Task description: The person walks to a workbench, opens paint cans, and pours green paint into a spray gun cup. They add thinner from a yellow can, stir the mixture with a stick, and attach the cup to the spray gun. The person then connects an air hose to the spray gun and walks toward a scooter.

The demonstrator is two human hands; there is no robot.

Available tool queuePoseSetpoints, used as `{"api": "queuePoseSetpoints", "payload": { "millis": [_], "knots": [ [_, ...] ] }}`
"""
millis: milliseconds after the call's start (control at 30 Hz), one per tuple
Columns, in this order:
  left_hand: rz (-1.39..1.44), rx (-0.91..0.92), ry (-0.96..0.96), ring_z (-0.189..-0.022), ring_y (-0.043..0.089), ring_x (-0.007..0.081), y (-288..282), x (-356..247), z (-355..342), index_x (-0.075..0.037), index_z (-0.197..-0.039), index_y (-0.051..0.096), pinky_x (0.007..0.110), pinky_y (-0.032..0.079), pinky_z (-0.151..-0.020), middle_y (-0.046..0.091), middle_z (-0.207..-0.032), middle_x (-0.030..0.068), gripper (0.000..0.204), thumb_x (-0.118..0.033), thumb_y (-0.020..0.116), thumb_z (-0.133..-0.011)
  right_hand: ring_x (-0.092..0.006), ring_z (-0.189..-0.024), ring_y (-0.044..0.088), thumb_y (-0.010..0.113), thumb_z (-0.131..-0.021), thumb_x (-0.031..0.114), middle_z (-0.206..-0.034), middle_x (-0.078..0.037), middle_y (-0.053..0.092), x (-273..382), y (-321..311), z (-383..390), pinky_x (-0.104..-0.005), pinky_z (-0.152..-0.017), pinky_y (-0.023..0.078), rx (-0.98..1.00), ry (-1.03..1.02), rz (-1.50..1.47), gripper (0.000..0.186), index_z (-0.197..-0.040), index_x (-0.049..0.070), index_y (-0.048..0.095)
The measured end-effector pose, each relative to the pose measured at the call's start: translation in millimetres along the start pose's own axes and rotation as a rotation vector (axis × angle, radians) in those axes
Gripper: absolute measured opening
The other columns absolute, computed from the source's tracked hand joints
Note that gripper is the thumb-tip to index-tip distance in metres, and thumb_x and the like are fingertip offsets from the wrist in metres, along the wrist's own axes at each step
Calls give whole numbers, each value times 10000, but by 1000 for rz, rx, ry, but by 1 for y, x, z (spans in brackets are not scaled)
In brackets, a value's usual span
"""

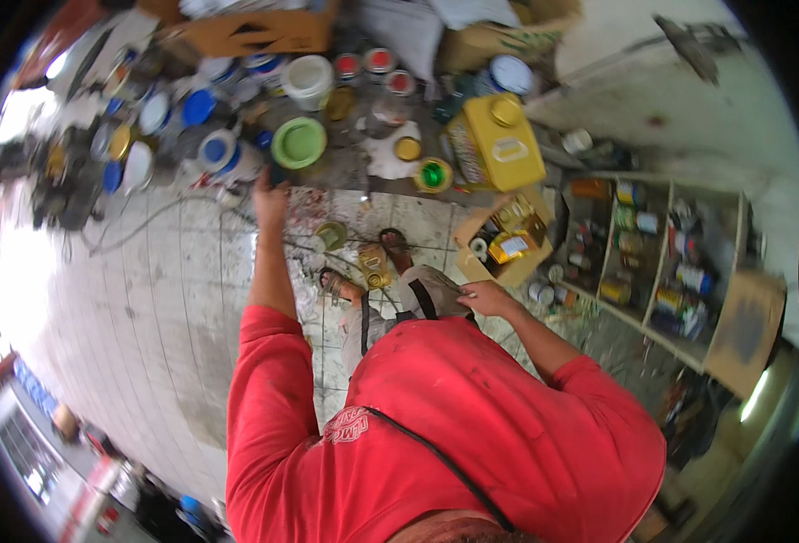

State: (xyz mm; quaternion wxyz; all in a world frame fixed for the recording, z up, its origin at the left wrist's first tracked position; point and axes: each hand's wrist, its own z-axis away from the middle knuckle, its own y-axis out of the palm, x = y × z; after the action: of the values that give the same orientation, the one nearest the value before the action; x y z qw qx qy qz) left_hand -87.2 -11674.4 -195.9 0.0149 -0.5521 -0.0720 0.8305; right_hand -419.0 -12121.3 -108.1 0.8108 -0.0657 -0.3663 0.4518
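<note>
Nearby, at one o'clock, the right hand bends its fingers beside the trouser leg, any pinch unclear; farther, at eleven, the left hand, finger state unreadable, seems mid-reach near the green tub, calling for careful clearance.

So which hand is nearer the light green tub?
Left. The left hand is just short of the green tub, slightly left; the right hand is farther back, at the trousers.

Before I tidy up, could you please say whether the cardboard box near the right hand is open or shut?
The cardboard box is open: yellow items show inside.
</note>
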Motion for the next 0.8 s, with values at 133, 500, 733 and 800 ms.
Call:
{"api": "queuePoseSetpoints", "payload": {
  "millis": [133,500,733,800],
  "knots": [
    [59,-42,161,-1186,632,273,19,-19,18,69,-1470,474,357,505,-984,598,-1424,158,652,-9,622,-840,-383,-975,710,648,-927,445,-1064,-203,737,-136,81,77,-438,-893,549,-340,426,-288,478,-1128,19,735],
    [-1419,1553,440,-778,692,267,-11,235,194,-38,-1101,714,392,570,-768,717,-901,94,265,-52,607,-859,-232,-621,654,673,-948,375,-733,-131,684,-35,464,187,-401,-595,557,-434,981,-1312,330,-948,48,715],
    [-958,1350,-474,-741,681,223,-8,229,260,-78,-1208,690,410,572,-672,719,-955,79,325,-77,633,-888,-257,-766,699,679,-917,358,-850,-165,714,45,650,232,-395,-744,585,-330,603,-941,311,-984,58,728],
    [-802,1261,-663,-731,678,211,-7,230,259,-89,-1239,683,415,572,-645,720,-970,74,345,-84,640,-896,-270,-801,711,680,-911,364,-870,-173,716,29,679,263,-397,-776,592,-380,407,-406,312,-988,66,732]
  ]
}}
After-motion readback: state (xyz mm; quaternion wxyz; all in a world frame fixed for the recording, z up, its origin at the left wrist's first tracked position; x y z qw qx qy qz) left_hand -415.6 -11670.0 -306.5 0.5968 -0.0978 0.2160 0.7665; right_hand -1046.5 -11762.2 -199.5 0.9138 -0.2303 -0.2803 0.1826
